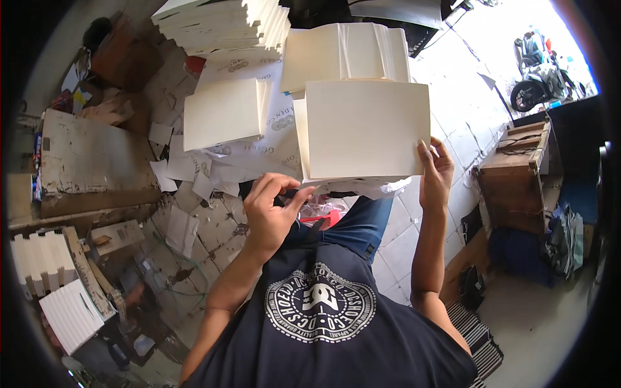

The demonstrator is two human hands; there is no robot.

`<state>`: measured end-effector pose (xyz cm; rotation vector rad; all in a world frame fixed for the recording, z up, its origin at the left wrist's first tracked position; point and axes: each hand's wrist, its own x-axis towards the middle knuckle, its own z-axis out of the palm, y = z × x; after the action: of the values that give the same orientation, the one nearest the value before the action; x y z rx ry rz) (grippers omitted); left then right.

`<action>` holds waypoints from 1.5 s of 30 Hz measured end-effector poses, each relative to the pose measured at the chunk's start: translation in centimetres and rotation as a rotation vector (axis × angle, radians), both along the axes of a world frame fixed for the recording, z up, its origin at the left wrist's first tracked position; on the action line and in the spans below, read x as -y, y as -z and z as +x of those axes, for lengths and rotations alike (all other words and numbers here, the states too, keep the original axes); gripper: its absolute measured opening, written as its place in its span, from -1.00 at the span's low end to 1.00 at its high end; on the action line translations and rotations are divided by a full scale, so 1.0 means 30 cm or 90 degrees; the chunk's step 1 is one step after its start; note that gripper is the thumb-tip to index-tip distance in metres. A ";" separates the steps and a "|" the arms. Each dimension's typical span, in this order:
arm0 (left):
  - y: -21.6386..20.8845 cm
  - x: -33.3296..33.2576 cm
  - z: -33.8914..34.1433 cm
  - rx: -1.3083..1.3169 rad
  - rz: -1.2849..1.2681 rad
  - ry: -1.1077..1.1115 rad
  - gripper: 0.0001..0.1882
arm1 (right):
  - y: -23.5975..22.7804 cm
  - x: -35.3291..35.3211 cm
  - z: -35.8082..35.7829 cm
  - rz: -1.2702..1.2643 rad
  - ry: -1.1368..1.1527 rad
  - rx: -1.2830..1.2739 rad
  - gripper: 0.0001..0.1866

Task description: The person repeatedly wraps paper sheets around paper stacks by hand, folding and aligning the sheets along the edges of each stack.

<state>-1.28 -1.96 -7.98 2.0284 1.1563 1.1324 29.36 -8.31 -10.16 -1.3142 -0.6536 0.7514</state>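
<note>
Nearest: the wearer's dark shirt (388, 355), then jeans (372, 223), just short of the sheet (369, 129), the landmark here.

Left hand (267, 205): at the sheet's near left corner. Fingers curled in, thumb and forefinger almost meeting around a dark object (290, 193), mostly hidden; its kind cannot be told. The close grip probably keeps that small thing under control.

Right hand (437, 171): at the sheet's right edge, near its near corner. Thumb laid on the edge, fingers slightly spread beside it; whether any reach beneath to pinch, cannot tell. Likely placed there to steady or square that side.

Sheet: cream, squarely before the wearer, presumably for reach by both hands. Another cream layer (302, 129) shows past its left edge.

Left of the sheet: a low stack (223, 113), on printed paper (278, 139), perhaps laid to keep the boards clean. Beyond the sheet: a broad stack (314, 58). Beyond and left: a tall pile (213, 29). Far right: a motorbike (540, 74).
</note>
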 end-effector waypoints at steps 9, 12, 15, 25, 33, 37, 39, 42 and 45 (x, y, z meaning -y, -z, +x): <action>0.037 -0.020 0.003 0.018 -0.056 0.003 -0.79 | 0.012 -0.031 -0.018 -0.021 -0.041 -0.009 -0.75; 0.029 -0.022 0.005 0.018 -0.048 0.014 -0.80 | 0.000 -0.032 -0.017 -0.031 -0.043 -0.002 -0.75; 0.029 -0.020 0.002 0.028 -0.062 0.017 -0.81 | 0.001 -0.039 -0.015 -0.041 -0.053 0.010 -0.76; 0.026 -0.017 -0.002 0.039 -0.085 0.021 -0.82 | 0.013 -0.045 -0.009 0.029 -0.048 -0.052 -0.79; 0.036 -0.012 -0.004 0.031 -0.091 0.016 -0.82 | 0.019 -0.045 -0.014 -0.005 -0.057 -0.007 -0.77; 0.035 -0.013 -0.003 0.032 -0.091 0.017 -0.82 | 0.019 -0.049 -0.016 -0.008 -0.062 0.005 -0.77; 0.038 -0.014 -0.003 0.033 -0.088 0.017 -0.82 | 0.019 -0.049 -0.014 -0.008 -0.060 0.007 -0.77; 0.039 -0.014 -0.005 0.033 -0.083 0.018 -0.83 | 0.018 -0.051 -0.015 -0.017 -0.071 0.020 -0.76; 0.038 -0.014 -0.005 0.035 -0.079 0.024 -0.83 | 0.013 -0.054 -0.023 -0.012 -0.066 0.033 -0.76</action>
<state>-1.41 -1.53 -9.11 1.9049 1.1288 1.0648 28.67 -6.67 -10.56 -1.3281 -0.7630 0.8115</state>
